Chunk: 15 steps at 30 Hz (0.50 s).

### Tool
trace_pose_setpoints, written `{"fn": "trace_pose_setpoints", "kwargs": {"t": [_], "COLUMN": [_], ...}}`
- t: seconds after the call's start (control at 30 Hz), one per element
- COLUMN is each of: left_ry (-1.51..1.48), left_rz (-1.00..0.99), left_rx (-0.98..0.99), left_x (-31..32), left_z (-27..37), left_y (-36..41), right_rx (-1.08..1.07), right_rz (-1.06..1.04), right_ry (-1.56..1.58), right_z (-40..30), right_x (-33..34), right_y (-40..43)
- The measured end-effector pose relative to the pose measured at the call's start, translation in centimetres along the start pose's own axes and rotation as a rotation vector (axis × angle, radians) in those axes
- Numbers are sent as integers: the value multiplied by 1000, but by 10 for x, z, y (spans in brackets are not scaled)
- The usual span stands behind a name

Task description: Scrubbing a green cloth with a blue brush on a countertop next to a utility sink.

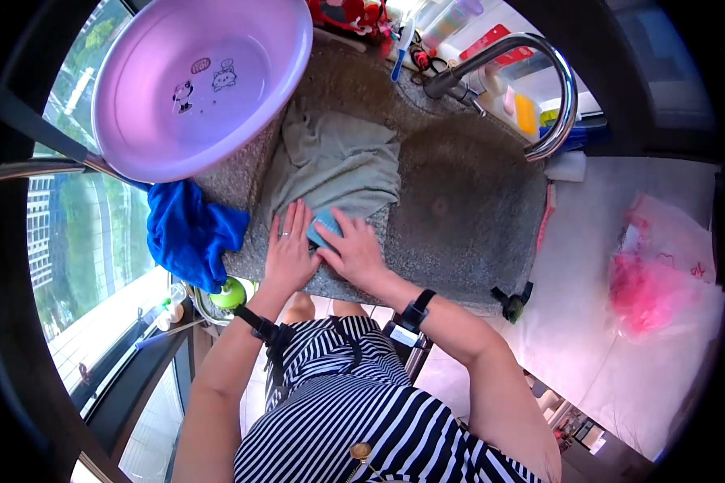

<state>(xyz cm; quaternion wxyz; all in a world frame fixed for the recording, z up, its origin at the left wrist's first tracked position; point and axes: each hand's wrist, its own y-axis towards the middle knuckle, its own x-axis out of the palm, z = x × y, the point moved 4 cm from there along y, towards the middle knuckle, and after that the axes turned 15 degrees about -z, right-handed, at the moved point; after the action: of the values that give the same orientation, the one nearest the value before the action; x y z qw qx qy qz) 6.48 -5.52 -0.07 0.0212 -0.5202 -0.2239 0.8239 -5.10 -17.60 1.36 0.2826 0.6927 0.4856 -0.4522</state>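
Observation:
A wet grey-green cloth [338, 160] lies spread in creases on the sloped stone ledge beside the sink basin. Flat on its near edge rests my left hand [291, 247], fingers extended, with a ring on one finger. My right hand [353, 247] is closed over a light blue block [324, 228], possibly a soap bar, against the cloth's near edge. The thumbs of both hands are close together. What lies under my palms is hidden.
A large purple plastic basin [217, 78] stands at the upper left, above a blue cloth [193, 235]. The stone sink [459, 211] and curved metal faucet [565, 90] are on the right. Beyond them, a pink-filled plastic bag [652, 290] lies on the counter [568, 302].

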Motion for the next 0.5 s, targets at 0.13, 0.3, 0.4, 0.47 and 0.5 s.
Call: {"fn": "trace_pose_setpoints", "kwargs": {"t": [0.13,0.3,0.4,0.47,0.5], "left_ry": [-23,-6,28,65,39], "left_rz": [15,-7,-12,-13,-3], "left_rx": [53,47,12,-5,29], "left_x": [-7,-5,-2,-1,-6], "left_z": [8,7,0,-5,1], "left_y": [6,6,2,1,2], "right_rx": [212,290,76,4,129], "right_rz": [1,63,-38,-93,-55], "right_ry": [-184,-156,22,62,-79], "right_z": [91,89,6,2,45], "right_x": [-26,-23,6,11,-1], "right_y": [35,43,10,13,28]}}
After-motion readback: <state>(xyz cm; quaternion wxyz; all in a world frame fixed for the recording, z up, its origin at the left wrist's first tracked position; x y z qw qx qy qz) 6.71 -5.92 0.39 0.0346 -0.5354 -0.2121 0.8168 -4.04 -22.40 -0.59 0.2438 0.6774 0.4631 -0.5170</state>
